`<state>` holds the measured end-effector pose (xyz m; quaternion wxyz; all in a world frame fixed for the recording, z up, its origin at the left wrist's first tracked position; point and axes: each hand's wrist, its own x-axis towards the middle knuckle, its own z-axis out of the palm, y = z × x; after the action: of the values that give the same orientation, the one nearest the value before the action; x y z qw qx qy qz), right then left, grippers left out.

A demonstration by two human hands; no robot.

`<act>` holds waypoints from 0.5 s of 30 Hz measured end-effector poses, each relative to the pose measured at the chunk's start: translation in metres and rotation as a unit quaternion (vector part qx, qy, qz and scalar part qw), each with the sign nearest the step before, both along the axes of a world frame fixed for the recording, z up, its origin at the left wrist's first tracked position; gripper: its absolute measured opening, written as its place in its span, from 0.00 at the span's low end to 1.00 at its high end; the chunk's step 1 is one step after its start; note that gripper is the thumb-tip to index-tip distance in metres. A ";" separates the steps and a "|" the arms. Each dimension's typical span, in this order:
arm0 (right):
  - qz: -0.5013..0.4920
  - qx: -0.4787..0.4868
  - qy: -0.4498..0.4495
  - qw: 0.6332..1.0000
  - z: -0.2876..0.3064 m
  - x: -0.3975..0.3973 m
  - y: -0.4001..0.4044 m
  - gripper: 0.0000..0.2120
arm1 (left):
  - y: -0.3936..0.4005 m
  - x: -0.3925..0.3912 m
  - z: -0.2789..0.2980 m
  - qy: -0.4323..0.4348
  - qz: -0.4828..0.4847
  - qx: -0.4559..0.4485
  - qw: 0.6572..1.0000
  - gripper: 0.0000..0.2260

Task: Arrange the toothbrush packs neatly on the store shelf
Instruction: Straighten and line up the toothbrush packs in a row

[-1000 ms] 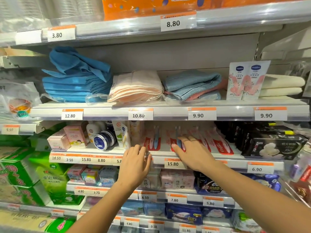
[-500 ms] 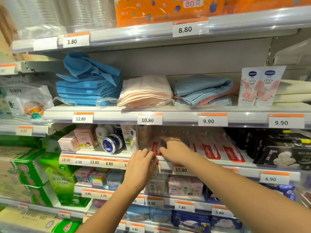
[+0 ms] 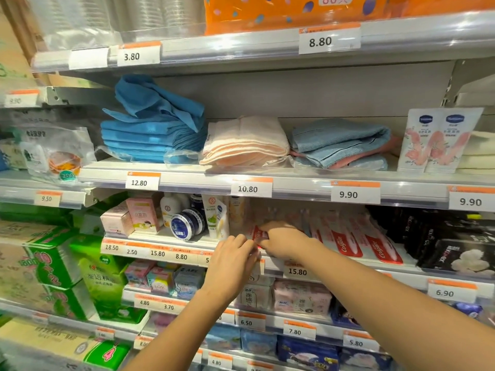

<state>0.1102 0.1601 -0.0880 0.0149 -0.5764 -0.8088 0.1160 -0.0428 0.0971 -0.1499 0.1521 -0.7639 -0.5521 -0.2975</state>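
Two bare forearms rise from 6 o'clock toward the third shelf from the top. Left hand, just below centre: fingers extended and close together, tips at the front lip of the shelf rail, just beside the other hand; it grips nothing that can be seen, and whether the tips press a pack edge cannot be told. Right hand, at centre: fingers curled downward over the leftmost toothbrush pack, whose red label shows between the two hands; the thumb is hidden, so a full pinch cannot be confirmed, though the hand appears closed on the pack's lower edge.

Toothbrush packs: a leaning row of red-and-white carded Colgate packs running from centre toward 3 o'clock, above the 15.80 price tag. Packs toward 3 o'clock overlap and tilt unevenly.

Judged step: squaring the left end of the row. To do this well, the left hand should act as a stop at the row's end while the right hand draws the pack upright and flush with its neighbours, labels facing forward and bottom edges level on the rail; light pressure should suffice, since thin cards bend easily.

Beyond, at 9 o'clock of the packs: a blue round tin and small tubes. Farther, at 12 o'clock: folded towels on the shelf above.
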 end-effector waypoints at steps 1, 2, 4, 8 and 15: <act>0.001 0.002 -0.002 1.000 -0.001 0.001 0.002 0.22 | 0.000 0.000 0.000 0.000 0.000 0.000 1.000 0.05; 0.000 0.005 -0.004 1.000 -0.002 0.002 0.003 0.22 | 0.000 0.000 0.000 0.000 0.001 0.001 1.000 0.05; -0.004 0.009 -0.007 1.000 -0.004 0.003 0.006 0.22 | 0.000 0.000 -0.001 -0.001 0.000 0.003 1.000 0.05; -0.005 0.023 -0.001 1.000 -0.006 0.005 0.007 0.21 | 0.000 0.001 -0.001 -0.003 0.001 0.007 1.000 0.05; -0.003 0.005 0.023 1.000 -0.008 0.006 0.005 0.23 | 0.001 0.001 -0.001 -0.006 0.003 0.011 1.000 0.05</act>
<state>0.1159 0.1648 -0.0956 0.0369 -0.5762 -0.8069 0.1250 -0.0419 0.0978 -0.1512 0.1581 -0.7591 -0.5516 -0.3074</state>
